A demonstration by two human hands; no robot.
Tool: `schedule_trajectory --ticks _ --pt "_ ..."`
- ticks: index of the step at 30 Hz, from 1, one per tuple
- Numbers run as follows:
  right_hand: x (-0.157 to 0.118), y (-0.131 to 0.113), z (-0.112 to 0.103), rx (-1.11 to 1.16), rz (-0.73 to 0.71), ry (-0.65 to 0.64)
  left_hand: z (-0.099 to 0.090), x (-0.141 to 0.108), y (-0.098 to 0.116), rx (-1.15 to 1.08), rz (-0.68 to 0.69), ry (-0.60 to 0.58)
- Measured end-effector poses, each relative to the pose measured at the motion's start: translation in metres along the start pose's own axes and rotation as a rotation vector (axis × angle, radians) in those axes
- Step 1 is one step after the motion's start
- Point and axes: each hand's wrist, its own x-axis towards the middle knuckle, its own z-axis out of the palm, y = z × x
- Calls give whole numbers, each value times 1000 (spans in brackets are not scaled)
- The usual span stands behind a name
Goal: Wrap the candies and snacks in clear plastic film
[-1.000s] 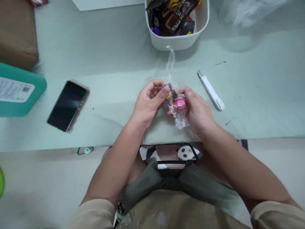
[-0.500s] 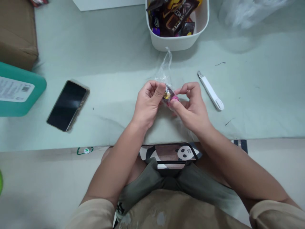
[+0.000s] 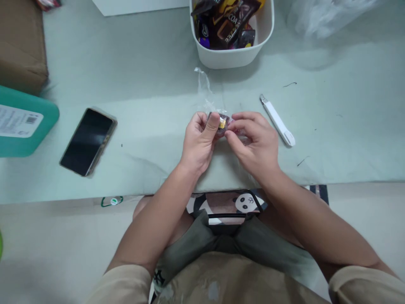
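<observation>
Close to the table's front edge, a small dark candy packet [image 3: 223,123] with a yellow patch and some pink shows between my hands. My left hand [image 3: 198,145] grips it, the thumb pressed over its top. On the other side my right hand [image 3: 257,143] pinches the packet's right end with thumb and fingers. Clear plastic wrap [image 3: 205,86] lies around the packet, and a crumpled tail of it sticks out beyond my hands. My fingers cover much of the packet, so its full shape is hidden.
A white bin [image 3: 232,57] of wrapped snacks stands beyond my hands. A white box cutter [image 3: 278,121] lies to the right. On the left are a phone [image 3: 88,141], a green container [image 3: 47,114] and a cardboard box [image 3: 22,46]. Clear plastic [image 3: 329,19] sits at the back right.
The packet has turned to lie more level between my hands. The tail of plastic wrap has swung left, and my right fingers have closed in on the packet's end.
</observation>
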Motion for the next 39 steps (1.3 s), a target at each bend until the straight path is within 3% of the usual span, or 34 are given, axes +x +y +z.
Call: schedule_trajectory --ticks 8,14,18,21,24,29,35,39 --pt "3 -2 -5 133 71 -80 -4 -1 7 -21 -16 -121" --pt "1 -3 -4 217 66 -94 0 -4 3 -20 -26 -123" --pt "0 -4 -8 109 23 -149 2 -5 1 -26 0 -109" --pt "2 -5 -14 52 21 -75 0 -6 2 21 53 -111" --pt "7 -3 -17 112 91 -28 -3 -7 3 111 137 -139" --pt "12 1 -17 307 245 -80 -8 -3 -4 168 200 -224" --pt "12 -1 -18 496 323 -118 -6 3 -7 72 147 -126" --pt "14 1 -19 590 374 -78 -3 1 -3 22 50 -96"
